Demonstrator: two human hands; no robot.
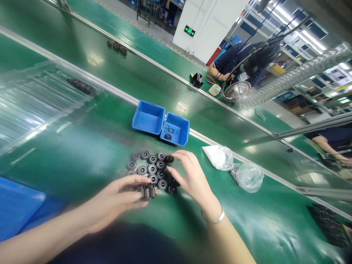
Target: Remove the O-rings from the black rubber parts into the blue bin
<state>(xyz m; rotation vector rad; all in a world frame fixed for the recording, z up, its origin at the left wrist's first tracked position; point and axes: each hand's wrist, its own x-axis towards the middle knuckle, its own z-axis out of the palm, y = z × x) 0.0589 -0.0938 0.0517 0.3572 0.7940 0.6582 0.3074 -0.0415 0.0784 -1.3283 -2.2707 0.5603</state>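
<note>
My left hand [121, 196] is closed around a short row of black cylindrical parts [148, 191], thumb above and fingers below. Just beyond it, several similar black round parts [152, 169] with ringed tops stand in a loose cluster on the green work surface. My right hand [189, 172] is at the cluster's right side, thumb and fingers apart. One dark part [169, 158] is at its fingertips; whether they touch it I cannot tell. More parts under the right palm are partly hidden. A bracelet [220, 215] circles my right wrist.
Behind the cluster stand two joined blue bins [148, 117]; the right one holds thin black rings [168, 136]. Plastic bags [220, 157] lie to the right, a blue tray [19, 205] at left. Across a metal rail [242, 116], a co-worker's arm [220, 75] is near a clear duct.
</note>
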